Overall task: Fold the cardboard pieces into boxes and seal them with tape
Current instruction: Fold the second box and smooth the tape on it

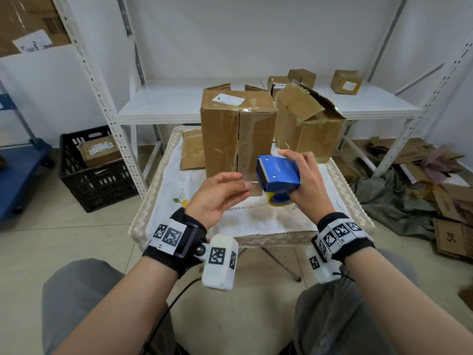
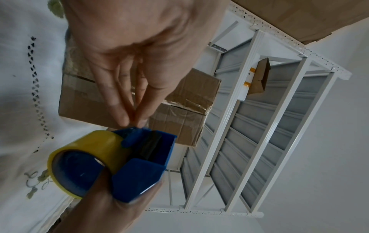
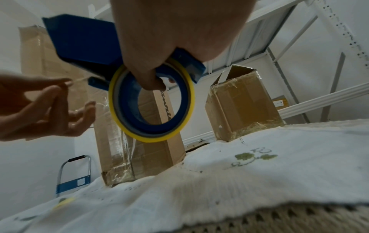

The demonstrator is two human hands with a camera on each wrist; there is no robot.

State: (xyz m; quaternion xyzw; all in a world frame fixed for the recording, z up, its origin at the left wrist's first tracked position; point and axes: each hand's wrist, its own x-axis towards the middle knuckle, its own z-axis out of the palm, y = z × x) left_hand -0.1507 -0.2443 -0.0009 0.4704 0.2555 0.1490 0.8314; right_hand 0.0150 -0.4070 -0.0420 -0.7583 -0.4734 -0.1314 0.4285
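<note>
A tall cardboard box [image 1: 236, 129] stands upright on the cloth-covered table [image 1: 258, 221], its front seam facing me and glossy with tape. Just in front of it my right hand [image 1: 305, 180] grips a blue tape dispenser [image 1: 277, 172] with a yellow-edged roll [image 3: 151, 104], fingers hooked through the roll's core. My left hand [image 1: 220, 194] pinches the clear tape end [image 1: 252, 181] at the dispenser's toothed blade, thumb and fingertips [image 2: 137, 119] pressed together. A second, crumpled box [image 1: 307, 124] with torn top flaps stands to the right, and a flattened cardboard piece [image 1: 192, 149] lies behind the tall box on the left.
White metal shelving [image 1: 256, 103] behind the table carries small boxes [image 1: 345, 82]. A black crate [image 1: 94, 167] with a parcel sits on the floor at left, beside a blue trolley [image 1: 18, 172]. Flattened cardboard and cloth [image 1: 422, 185] are heaped on the floor at right.
</note>
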